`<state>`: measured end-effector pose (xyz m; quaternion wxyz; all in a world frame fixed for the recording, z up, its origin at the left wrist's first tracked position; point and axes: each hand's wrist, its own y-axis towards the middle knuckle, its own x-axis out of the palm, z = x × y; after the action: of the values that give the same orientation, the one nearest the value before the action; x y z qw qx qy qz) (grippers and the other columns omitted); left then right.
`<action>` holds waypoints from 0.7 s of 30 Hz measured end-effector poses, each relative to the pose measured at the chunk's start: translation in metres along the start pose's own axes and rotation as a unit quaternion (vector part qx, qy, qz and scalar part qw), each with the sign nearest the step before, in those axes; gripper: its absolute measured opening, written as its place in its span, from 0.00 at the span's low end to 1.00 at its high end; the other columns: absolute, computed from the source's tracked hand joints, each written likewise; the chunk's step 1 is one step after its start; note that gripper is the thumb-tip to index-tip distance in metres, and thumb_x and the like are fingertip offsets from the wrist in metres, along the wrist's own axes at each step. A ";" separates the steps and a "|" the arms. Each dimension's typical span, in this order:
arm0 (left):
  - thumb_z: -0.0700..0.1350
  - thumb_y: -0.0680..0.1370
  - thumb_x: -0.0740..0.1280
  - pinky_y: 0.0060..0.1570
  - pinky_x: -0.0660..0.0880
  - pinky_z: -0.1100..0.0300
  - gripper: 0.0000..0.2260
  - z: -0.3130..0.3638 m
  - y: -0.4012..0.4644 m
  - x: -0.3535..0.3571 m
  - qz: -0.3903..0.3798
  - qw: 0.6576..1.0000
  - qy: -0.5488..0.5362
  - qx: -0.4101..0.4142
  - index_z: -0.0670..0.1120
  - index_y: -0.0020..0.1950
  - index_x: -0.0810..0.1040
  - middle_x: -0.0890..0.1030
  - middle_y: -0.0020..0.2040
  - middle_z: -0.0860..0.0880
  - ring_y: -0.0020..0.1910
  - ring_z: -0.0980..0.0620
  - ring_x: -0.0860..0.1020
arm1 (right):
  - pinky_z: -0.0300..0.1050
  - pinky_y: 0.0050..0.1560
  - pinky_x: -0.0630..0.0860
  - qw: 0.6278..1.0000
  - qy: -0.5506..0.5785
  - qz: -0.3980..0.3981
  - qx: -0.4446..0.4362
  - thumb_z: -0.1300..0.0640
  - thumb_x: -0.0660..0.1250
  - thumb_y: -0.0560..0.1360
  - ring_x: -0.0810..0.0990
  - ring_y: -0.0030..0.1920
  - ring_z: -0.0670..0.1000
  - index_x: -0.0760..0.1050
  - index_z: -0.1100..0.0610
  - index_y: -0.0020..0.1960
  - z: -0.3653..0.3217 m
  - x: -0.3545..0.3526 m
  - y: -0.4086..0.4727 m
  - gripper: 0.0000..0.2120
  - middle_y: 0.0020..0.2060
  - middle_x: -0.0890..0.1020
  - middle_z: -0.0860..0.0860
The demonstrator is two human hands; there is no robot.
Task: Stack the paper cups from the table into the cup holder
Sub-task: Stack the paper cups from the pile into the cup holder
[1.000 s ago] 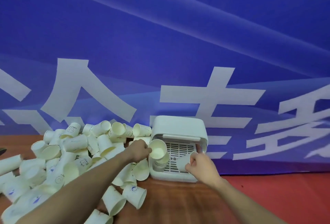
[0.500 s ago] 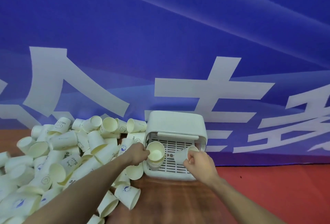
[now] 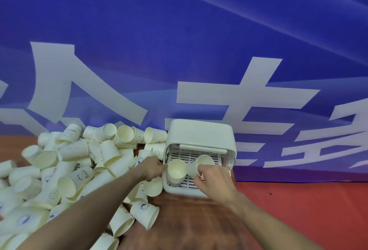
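A white box-shaped cup holder (image 3: 201, 132) with a slatted tray stands on the wooden table against the blue banner. On the left of its tray stands a stack of nested paper cups (image 3: 176, 172). My left hand (image 3: 152, 168) pinches the rim of the top cup of that stack. My right hand (image 3: 214, 178) grips a single paper cup (image 3: 202, 165), tilted with its mouth toward me, just right of the stack over the tray. A large heap of loose paper cups (image 3: 75, 162) covers the table to the left.
A blue banner (image 3: 179, 50) with big white characters rises right behind the holder. Loose cups (image 3: 145, 211) lie near my left forearm at the front. To the right of the holder lies a red cloth surface (image 3: 308, 210).
My left hand has set its cup down onto the stack in the holder. My right hand has carried its cup up and left, closer to the stack. The camera has shifted.
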<state>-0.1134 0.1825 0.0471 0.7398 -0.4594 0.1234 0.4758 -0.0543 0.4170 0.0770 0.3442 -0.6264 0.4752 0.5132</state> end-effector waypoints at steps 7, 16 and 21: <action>0.54 0.80 0.62 0.31 0.73 0.62 0.20 -0.027 -0.019 -0.034 0.068 0.996 0.058 0.003 0.43 0.35 0.80 0.78 0.30 0.48 0.28 0.51 0.76 | 0.39 0.25 0.53 0.985 -0.122 -0.062 -0.104 0.52 0.72 0.60 0.72 0.20 0.54 0.67 0.53 0.28 -0.029 0.005 0.017 0.14 0.22 0.73 0.50; 0.61 0.78 0.57 0.38 0.73 0.58 0.19 -0.084 -0.041 -0.069 0.175 0.938 0.297 -0.023 0.48 0.37 0.73 0.77 0.37 0.51 0.38 0.50 0.77 | 0.47 0.39 0.63 0.946 -0.241 -0.176 -0.127 0.60 0.60 0.77 0.80 0.51 0.59 0.77 0.56 0.53 -0.048 0.028 0.045 0.09 0.51 0.81 0.54; 0.61 0.78 0.58 0.38 0.73 0.58 0.17 -0.111 -0.043 -0.081 0.173 0.927 0.330 -0.038 0.49 0.43 0.75 0.79 0.42 0.51 0.41 0.50 0.77 | 0.47 0.41 0.64 0.939 -0.240 -0.220 -0.108 0.61 0.60 0.77 0.80 0.52 0.57 0.78 0.57 0.54 -0.054 0.037 0.052 0.10 0.52 0.80 0.54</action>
<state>-0.0916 0.0406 0.0608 0.5457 -0.5897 0.4203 0.4217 -0.0853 0.3419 0.0566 0.4828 -0.6069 0.1704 0.6078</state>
